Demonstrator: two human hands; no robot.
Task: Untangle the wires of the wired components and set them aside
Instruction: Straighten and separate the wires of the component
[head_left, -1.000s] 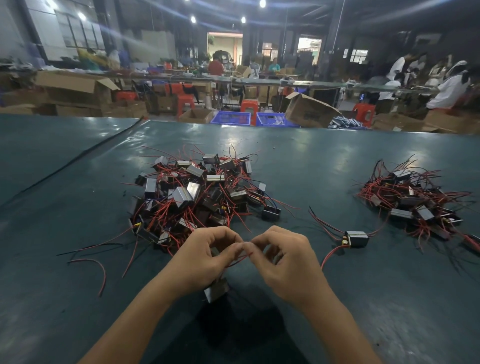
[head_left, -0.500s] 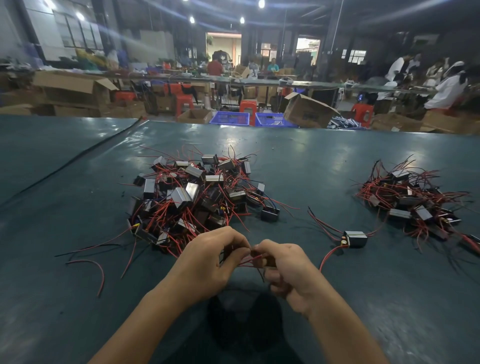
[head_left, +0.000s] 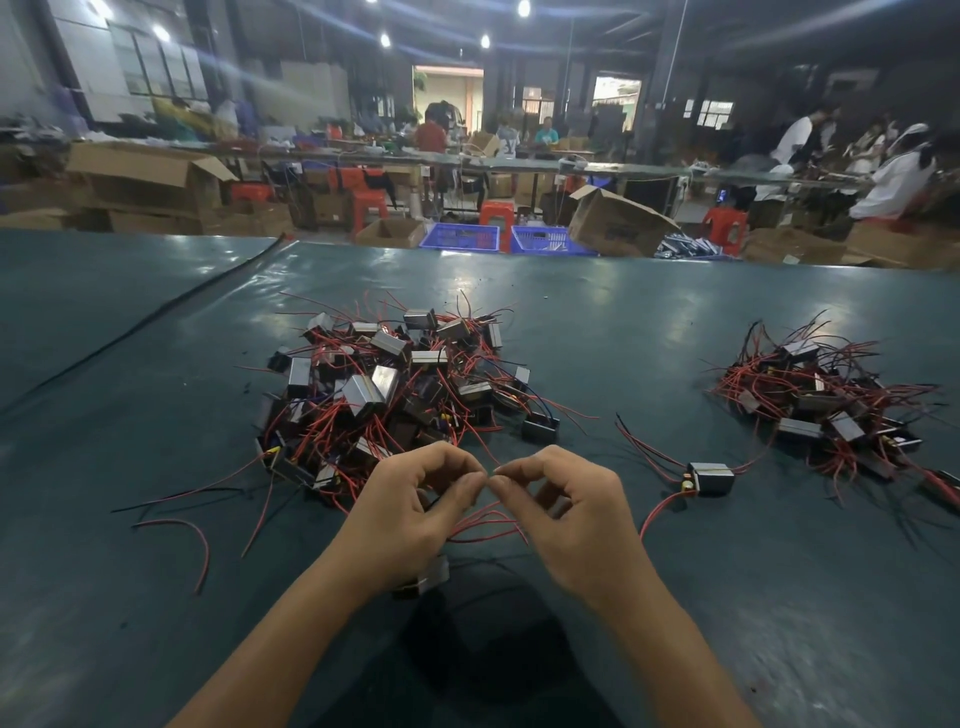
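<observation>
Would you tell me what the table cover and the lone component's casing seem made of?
The table cover looks like glossy green vinyl or rubber sheet: it mirrors the ceiling lamps. The lone component seems cased in shiny grey metal or foil.

The table top (head_left: 649, 332) is a plain, glossy dark teal with pale glints of lamplight. The big pile of components (head_left: 395, 384) is black and silver-grey blocks threaded with red and a few black leads; the smaller pile (head_left: 826, 400) has the same colours. The single component (head_left: 711, 478) is grey with a yellow spot. The wires (head_left: 483, 525) nearest me are red. Behind, the crates (head_left: 460, 236) are blue, the stools (head_left: 370, 205) red-orange, the cardboard boxes (head_left: 618, 221) plain brown.
</observation>
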